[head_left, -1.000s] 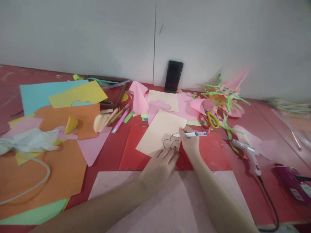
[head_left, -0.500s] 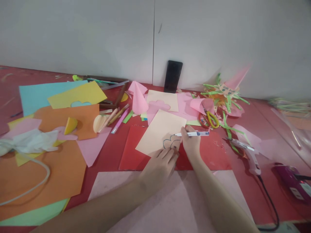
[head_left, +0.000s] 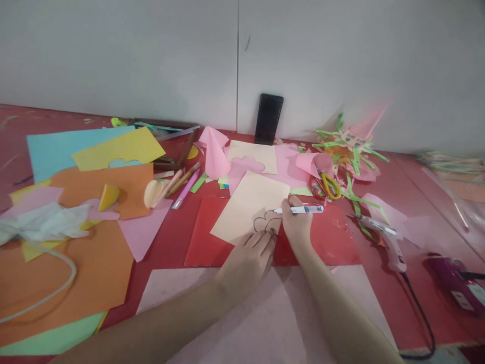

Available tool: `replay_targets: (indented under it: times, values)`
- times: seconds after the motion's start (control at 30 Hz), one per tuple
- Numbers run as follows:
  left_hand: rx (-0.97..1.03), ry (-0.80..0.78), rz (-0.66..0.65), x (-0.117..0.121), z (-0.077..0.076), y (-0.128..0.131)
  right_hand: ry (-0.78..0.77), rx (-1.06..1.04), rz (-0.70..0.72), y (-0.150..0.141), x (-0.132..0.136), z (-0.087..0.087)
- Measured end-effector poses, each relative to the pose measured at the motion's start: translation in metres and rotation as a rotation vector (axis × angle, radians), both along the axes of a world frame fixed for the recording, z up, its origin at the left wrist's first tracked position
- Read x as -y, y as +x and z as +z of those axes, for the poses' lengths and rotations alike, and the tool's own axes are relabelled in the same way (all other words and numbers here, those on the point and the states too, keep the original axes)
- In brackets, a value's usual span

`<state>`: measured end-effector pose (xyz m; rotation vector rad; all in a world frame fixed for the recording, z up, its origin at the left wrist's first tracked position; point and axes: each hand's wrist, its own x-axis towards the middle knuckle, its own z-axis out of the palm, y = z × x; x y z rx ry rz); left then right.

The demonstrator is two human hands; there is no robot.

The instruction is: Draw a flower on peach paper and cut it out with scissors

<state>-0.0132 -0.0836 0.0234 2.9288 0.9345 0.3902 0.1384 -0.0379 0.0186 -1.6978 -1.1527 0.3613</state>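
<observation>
Within the table's [head_left: 162, 245] near edge, the right hand [head_left: 297, 225] is pinching a pen [head_left: 312, 209]; the left hand [head_left: 250, 255], fingers together, is pressing beige paper [head_left: 257, 194], probably flimsy, best edge-held.

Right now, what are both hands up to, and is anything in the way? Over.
Left hand resting on cream paper. Right hand gripping white pen, tip at dark outline. Possibly in the way: left hand, at the outline's near side.

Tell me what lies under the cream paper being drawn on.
A red sheet extends out from under the near part of the cream paper, and pink paper from under its far corner. Whatever the paper wholly covers cannot be seen.
</observation>
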Motion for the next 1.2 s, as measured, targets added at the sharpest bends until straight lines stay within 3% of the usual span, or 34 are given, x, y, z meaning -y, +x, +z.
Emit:
replay_targets:
  times: [0.33,0.6,0.77,1.07,1.2]
  values:
    - [-0.025,-0.014,-0.004,-0.0006,0.0004,-0.0005,-0.049,-0.107,0.071,0.0028,0.0004,0.0018]
    - [-0.023,-0.02,-0.01,-0.0001,-0.0006,-0.0009,-0.017,-0.041,-0.027,0.0017,0.0001,0.0015]
    - [-0.049,0.003,-0.013,0.0003,-0.0005,-0.0014,-0.065,-0.124,0.015,0.0034,-0.0002,0.0]
    - [-0.025,0.003,0.001,0.0003,-0.0012,-0.0007,-0.038,-0.06,-0.05,0.0011,0.0013,0.0036]
    - [-0.015,-0.005,0.009,0.0007,-0.0009,-0.0006,-0.059,-0.073,-0.008,0.0025,0.0014,0.0007]
